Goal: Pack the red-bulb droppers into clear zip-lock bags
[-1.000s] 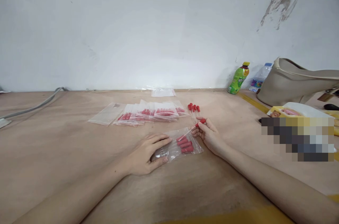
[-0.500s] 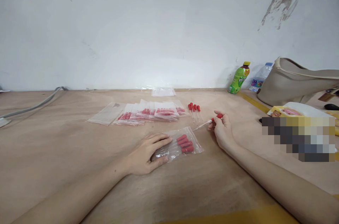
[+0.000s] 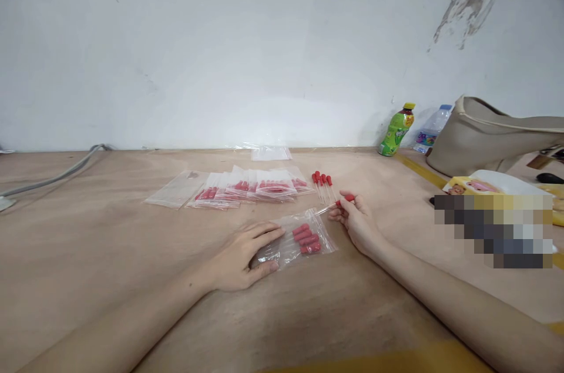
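Note:
My left hand (image 3: 244,255) rests on the closed end of a clear zip bag (image 3: 296,240), thumb and fingers pinching it flat on the table. Several red-bulbed glass droppers (image 3: 306,238) lie inside the bag. My right hand (image 3: 358,221) pinches one more dropper (image 3: 337,203) by its red bulb, with the glass tip pointing left towards the bag's open mouth. A few loose droppers (image 3: 322,182) lie just beyond the bag.
A row of filled bags (image 3: 252,187) and an empty bag (image 3: 177,190) lie farther back. Spare bags (image 3: 271,153) sit by the wall. A green bottle (image 3: 397,130), water bottle (image 3: 430,128), beige bag (image 3: 493,134) and printed packet (image 3: 487,185) stand at right. A cable (image 3: 53,177) runs left.
My right hand pulled right with a dropper clear of the bag, then came back left towards the bag's mouth. My left hand has stayed on the bag.

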`<state>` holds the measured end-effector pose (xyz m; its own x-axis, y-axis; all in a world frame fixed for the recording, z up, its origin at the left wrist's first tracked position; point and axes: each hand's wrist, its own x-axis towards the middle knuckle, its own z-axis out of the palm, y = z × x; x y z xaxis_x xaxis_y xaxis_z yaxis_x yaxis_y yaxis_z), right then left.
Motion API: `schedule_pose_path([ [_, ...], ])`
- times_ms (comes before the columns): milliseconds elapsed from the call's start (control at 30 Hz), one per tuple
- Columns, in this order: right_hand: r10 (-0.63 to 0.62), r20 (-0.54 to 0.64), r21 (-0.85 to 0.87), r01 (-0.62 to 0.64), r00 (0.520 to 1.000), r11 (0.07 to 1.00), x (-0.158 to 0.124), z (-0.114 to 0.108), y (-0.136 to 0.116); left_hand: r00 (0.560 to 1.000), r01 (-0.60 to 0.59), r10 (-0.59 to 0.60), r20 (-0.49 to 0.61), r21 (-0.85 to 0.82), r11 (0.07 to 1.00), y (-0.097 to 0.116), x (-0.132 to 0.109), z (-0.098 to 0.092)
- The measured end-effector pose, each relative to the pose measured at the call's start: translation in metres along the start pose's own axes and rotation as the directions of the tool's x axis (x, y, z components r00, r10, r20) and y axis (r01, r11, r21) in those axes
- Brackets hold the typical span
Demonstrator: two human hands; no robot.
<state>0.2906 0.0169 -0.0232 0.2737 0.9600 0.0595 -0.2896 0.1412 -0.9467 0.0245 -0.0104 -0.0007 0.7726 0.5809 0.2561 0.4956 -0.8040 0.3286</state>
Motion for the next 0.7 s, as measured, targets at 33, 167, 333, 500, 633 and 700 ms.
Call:
schedule_pose_path([
  [33,0.030,0.059,-0.001,-0.030,0.998,1.000,-0.002,0.002,0.000,1.000,-0.001,0.001,-0.005,-0.004,1.000,0.000,0.000,0.000],
  [167,0.093,0.242,-0.054,-0.082,0.966,0.995,-0.007,0.007,0.000,1.000,-0.006,0.006,-0.013,-0.013,1.000,-0.001,0.000,0.001],
  [333,0.089,0.256,-0.025,-0.085,0.962,0.996,-0.007,0.005,-0.001,1.000,0.000,0.000,0.004,0.008,1.000,0.000,0.000,0.000],
  [500,0.168,0.339,-0.148,-0.124,0.926,0.981,-0.003,0.001,-0.002,1.000,0.008,-0.008,0.014,0.010,1.000,0.000,0.000,0.000],
  [633,0.256,0.421,-0.251,-0.160,0.870,0.955,0.001,-0.003,-0.004,0.999,0.020,-0.020,0.025,0.006,1.000,0.000,0.000,0.000],
  [700,0.240,0.423,-0.244,-0.145,0.874,0.959,0.003,-0.003,-0.005,1.000,0.019,-0.019,0.023,0.008,1.000,0.000,0.000,0.000],
])
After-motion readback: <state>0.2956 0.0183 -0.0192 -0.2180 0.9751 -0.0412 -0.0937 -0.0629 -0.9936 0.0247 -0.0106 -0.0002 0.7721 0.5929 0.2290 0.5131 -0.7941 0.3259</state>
